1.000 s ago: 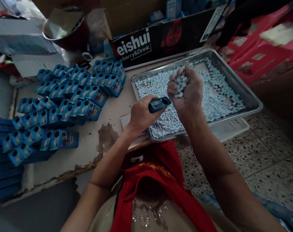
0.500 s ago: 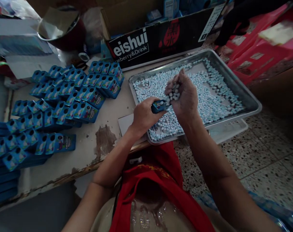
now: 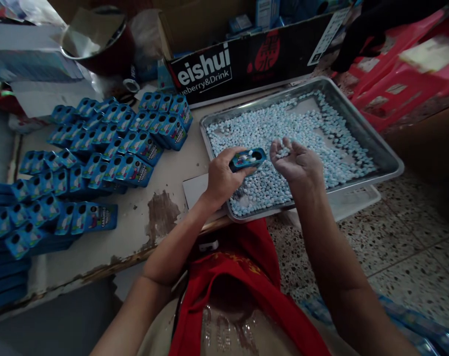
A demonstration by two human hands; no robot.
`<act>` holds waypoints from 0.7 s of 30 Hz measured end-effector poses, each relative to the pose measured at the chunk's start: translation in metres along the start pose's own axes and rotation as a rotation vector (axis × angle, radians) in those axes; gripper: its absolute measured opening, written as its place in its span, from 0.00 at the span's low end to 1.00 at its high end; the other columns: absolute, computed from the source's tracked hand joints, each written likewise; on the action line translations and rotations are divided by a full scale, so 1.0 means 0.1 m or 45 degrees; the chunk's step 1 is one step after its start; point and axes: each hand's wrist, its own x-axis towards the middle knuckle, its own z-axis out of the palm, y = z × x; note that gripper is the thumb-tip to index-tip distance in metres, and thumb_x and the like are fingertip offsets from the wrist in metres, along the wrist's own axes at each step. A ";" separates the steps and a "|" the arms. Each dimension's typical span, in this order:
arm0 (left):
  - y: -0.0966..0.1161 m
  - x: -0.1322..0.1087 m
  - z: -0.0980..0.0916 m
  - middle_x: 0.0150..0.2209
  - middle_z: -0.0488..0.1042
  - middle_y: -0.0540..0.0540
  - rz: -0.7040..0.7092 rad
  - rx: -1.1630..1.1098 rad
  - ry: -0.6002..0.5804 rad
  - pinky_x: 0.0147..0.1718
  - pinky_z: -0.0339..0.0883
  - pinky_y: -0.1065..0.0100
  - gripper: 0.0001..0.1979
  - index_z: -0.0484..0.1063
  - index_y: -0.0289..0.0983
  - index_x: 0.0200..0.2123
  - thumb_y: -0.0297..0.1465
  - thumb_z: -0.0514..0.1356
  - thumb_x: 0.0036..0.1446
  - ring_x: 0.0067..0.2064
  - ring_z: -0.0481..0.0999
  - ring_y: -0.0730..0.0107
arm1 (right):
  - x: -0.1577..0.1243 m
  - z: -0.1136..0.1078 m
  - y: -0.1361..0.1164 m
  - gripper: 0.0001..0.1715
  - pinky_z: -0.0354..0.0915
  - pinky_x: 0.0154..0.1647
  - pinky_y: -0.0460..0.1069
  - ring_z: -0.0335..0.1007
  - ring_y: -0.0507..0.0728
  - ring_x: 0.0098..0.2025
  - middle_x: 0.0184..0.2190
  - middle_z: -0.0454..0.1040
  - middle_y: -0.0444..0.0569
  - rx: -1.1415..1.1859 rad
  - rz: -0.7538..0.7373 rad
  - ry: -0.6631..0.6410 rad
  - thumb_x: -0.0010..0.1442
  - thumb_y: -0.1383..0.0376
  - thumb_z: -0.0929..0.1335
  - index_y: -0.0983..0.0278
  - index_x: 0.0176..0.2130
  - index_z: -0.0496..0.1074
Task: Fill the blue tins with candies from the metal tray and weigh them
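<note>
My left hand (image 3: 226,173) grips a small blue candy box (image 3: 248,159) over the near left part of the tray. A few white candies lie at the box's opening. My right hand (image 3: 302,163) is palm up just right of the box, fingers curled, cupping several pale candies (image 3: 282,150). Beneath both hands sits a metal tray (image 3: 385,160) spread with many pale blue and white candies (image 3: 343,168). To the left, rows of blue candy boxes (image 3: 135,170) stand on the table, many with a dark round hole on top.
A black printed carton (image 3: 242,62) with blue packets inside stands behind the tray. Red plastic stools (image 3: 394,91) are at the right. A dark red pot (image 3: 102,57) and stacked sheets (image 3: 35,57) are at the back left. The worn table edge (image 3: 128,264) runs along my side.
My right hand has moved down and right, away from the box, and turned palm up with candies in it. The box has tilted so its opening shows candies.
</note>
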 end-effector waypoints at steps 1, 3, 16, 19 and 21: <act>0.02 -0.01 -0.01 0.55 0.86 0.42 0.007 -0.007 -0.023 0.59 0.81 0.57 0.23 0.81 0.41 0.56 0.32 0.81 0.59 0.58 0.86 0.55 | -0.05 -0.03 0.03 0.12 0.82 0.37 0.48 0.78 0.54 0.37 0.38 0.75 0.46 0.011 0.047 0.079 0.73 0.71 0.68 0.57 0.36 0.70; 0.05 -0.03 -0.06 0.54 0.86 0.43 0.009 -0.027 -0.039 0.58 0.81 0.58 0.22 0.82 0.42 0.54 0.30 0.81 0.58 0.56 0.86 0.56 | -0.16 -0.09 0.07 0.12 0.82 0.35 0.46 0.78 0.53 0.36 0.39 0.76 0.47 -0.009 0.145 0.178 0.70 0.74 0.69 0.58 0.37 0.72; -0.13 -0.14 -0.64 0.48 0.86 0.48 -0.223 -0.236 0.139 0.49 0.80 0.65 0.22 0.83 0.42 0.51 0.27 0.81 0.54 0.47 0.86 0.63 | -0.43 -0.24 -0.01 0.12 0.72 0.26 0.41 0.72 0.50 0.30 0.31 0.77 0.43 -0.492 0.220 -0.061 0.58 0.68 0.81 0.58 0.37 0.78; -0.17 -0.34 -0.74 0.45 0.86 0.49 -0.357 -0.366 0.146 0.46 0.80 0.68 0.23 0.83 0.41 0.51 0.27 0.80 0.53 0.44 0.86 0.65 | -0.50 -0.13 -0.03 0.14 0.72 0.28 0.42 0.73 0.50 0.31 0.31 0.77 0.44 -0.646 0.214 -0.162 0.55 0.65 0.84 0.58 0.37 0.79; -0.20 -0.52 -0.83 0.45 0.86 0.49 -0.427 -0.391 0.188 0.47 0.81 0.67 0.23 0.82 0.42 0.52 0.29 0.79 0.53 0.44 0.86 0.64 | -0.55 -0.04 -0.04 0.14 0.69 0.27 0.43 0.70 0.50 0.30 0.30 0.77 0.44 -0.771 0.238 -0.294 0.56 0.61 0.85 0.59 0.38 0.81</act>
